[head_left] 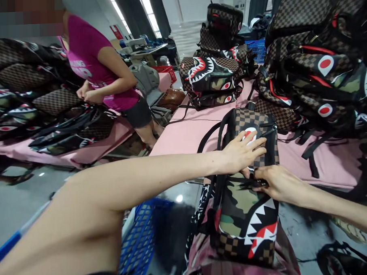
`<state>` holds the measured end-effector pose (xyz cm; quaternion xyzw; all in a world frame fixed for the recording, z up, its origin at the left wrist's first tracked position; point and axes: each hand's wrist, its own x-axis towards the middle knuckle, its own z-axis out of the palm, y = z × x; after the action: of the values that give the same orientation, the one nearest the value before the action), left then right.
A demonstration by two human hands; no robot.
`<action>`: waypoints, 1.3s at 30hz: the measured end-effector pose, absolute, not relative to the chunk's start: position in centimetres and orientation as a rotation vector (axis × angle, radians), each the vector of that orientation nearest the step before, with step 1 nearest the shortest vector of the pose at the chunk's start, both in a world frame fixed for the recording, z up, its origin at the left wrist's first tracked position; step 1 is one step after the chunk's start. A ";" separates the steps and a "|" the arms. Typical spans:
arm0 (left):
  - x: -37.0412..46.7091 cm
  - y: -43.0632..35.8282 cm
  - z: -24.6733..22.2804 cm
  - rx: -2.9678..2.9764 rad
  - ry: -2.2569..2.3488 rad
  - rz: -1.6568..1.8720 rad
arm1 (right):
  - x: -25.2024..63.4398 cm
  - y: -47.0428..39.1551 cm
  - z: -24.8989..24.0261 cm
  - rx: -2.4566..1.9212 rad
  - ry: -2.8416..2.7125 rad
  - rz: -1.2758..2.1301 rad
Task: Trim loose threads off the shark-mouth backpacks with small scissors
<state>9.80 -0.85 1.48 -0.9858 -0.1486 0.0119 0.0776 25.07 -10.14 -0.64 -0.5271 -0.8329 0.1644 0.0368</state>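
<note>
A backpack [239, 196] with brown check, green camouflage and a red-and-white shark mouth lies lengthwise in front of me. Its far end rests on a pink-covered table, its near end over my lap. My left hand [243, 152] lies on the upper check part with fingers spread, partly covering a printed red-and-white eye. Just below it, my right hand [275, 183] is closed at the middle of the bag. A small dark object shows at its fingertips, too blurred to name. Black straps [212, 132] trail along the bag's left side.
More shark-print backpacks [213, 77] are piled on the pink table [183, 131], with a taller stack [317, 67] at right. A person in a magenta shirt [88, 56] stands at left beside another loaded table. A blue basket [139, 232] sits on the floor below my left arm.
</note>
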 end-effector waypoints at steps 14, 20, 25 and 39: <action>6.1 -2.4 0.2 -3.232 -0.535 -0.434 | 23.9 -12.6 -1.3 -1.147 -2.422 0.671; 2.8 -6.9 -0.3 -3.377 -0.746 -0.268 | 23.9 -12.8 -1.2 -1.207 -2.478 0.670; 2.5 -7.7 -0.8 -3.347 -0.781 -0.213 | 23.8 -12.8 -1.0 -1.179 -2.449 0.685; 1.0 -13.0 -8.8 -2.756 -0.911 -1.095 | 21.7 -15.7 -7.3 -1.058 -2.504 -0.461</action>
<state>0.98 -13.05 -8.84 -0.8882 -0.2936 -0.3528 0.0197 21.65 -15.66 -7.31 -0.3768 -0.8914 -0.1642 0.1911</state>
